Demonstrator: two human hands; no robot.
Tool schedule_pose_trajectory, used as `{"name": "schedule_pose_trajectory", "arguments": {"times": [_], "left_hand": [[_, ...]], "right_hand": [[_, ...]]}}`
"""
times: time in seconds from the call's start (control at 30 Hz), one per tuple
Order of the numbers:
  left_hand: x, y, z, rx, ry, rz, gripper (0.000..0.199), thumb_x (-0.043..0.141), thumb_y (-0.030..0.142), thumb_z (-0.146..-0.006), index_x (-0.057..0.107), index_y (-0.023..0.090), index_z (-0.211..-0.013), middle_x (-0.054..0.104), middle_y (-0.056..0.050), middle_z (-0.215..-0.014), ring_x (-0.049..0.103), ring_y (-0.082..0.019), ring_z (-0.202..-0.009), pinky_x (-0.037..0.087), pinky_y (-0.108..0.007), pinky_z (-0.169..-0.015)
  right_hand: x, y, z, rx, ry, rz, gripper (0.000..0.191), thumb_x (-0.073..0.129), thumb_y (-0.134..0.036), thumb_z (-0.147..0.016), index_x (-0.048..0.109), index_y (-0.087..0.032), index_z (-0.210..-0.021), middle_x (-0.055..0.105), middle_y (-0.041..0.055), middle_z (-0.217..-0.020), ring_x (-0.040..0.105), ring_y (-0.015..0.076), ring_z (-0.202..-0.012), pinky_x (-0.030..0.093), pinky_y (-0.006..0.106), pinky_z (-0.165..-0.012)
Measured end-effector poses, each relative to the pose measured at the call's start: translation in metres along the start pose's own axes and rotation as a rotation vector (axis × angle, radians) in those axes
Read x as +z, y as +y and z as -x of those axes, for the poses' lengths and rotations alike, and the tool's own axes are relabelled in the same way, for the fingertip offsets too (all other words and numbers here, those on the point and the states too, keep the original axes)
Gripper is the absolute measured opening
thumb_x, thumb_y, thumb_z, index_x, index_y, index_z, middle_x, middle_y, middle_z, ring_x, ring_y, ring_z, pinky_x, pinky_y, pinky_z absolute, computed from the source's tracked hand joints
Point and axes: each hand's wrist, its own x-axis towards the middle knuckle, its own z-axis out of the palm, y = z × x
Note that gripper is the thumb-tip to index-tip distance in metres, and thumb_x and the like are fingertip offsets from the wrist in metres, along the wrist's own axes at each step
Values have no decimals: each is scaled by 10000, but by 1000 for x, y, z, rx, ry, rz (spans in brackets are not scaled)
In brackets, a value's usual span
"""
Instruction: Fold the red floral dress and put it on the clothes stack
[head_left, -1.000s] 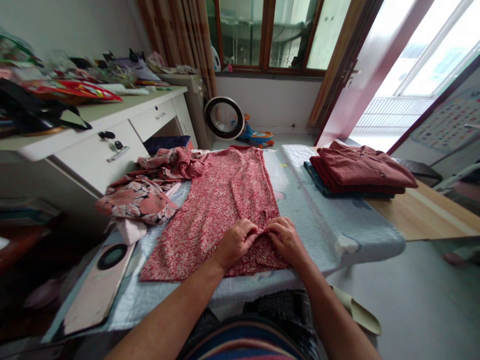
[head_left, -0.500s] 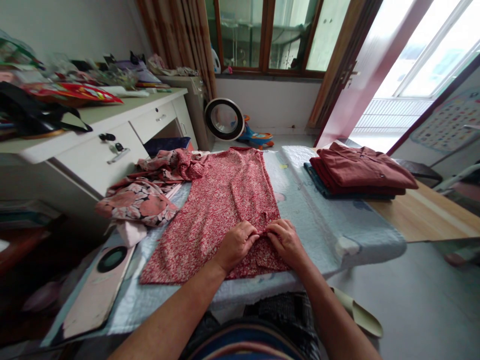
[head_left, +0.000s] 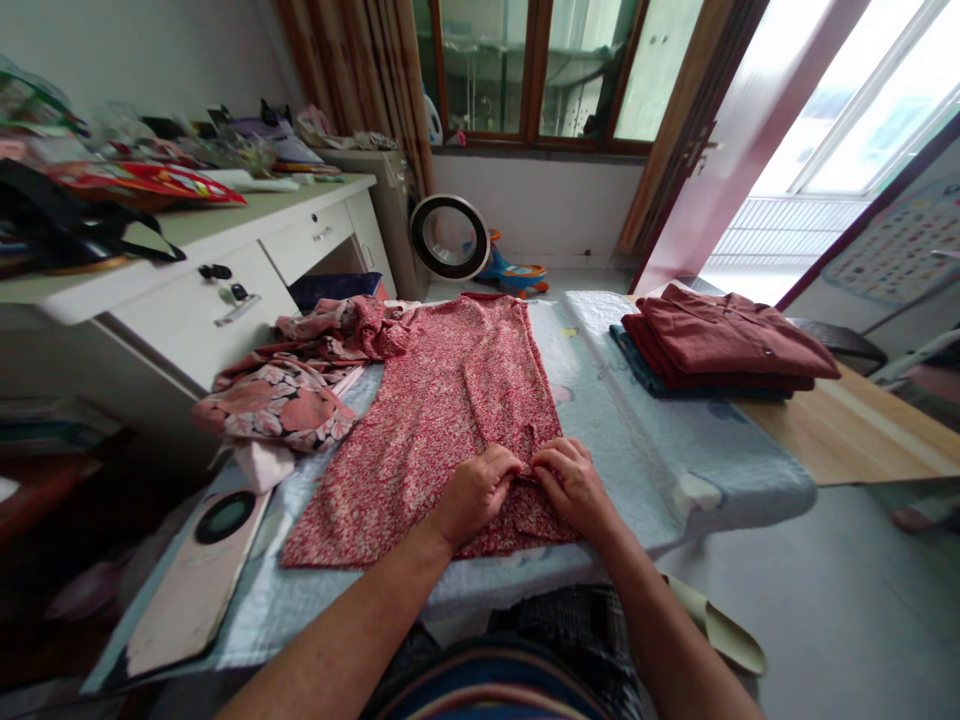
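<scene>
"Red patterned garment (head_left: 435, 400): where is it lying?"

"It is spreading over a pale blue cloth (head_left: 615, 430), across the frame's centre. Crumpled floral clothing (head_left: 281, 400) is lying at centre left; a folded stack (head_left: 739, 335) is resting at centre right."

"And the hands?"

"Left hand (head_left: 478, 492) and right hand (head_left: 571, 485) are nearly meeting just below centre, each pinching the garment's fabric between thumb and fingers."

"What's just changed?"

"Very little: the left hand is sitting slightly lower than a moment ago, so the handling is apparently staying at one spot."
</scene>
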Motion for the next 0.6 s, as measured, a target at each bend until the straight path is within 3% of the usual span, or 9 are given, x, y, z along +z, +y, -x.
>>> {"name": "schedule_pose_trajectory", "arguments": {"times": [0.3,0.6], "left_hand": [[1,1,-2,-33,57,65,221,467,69,-912,601,221,-1000,631,-30,-982,612,-162,-944,517,-298,-873],[-2,7,-3,-41,49,53,83,547,199,-924,603,211,-985,626,-41,-961,599,-171,-925,513,-310,-855]], "right_hand": [[-1,-1,0,-17,-20,3,123,670,-347,-888,711,-258,-963,651,50,-982,564,218,-990,432,400,-924],[2,1,-2,-2,1,30,209,539,-277,-965,716,-244,-858,655,55,-907,560,209,-921,438,392,-890]]}}
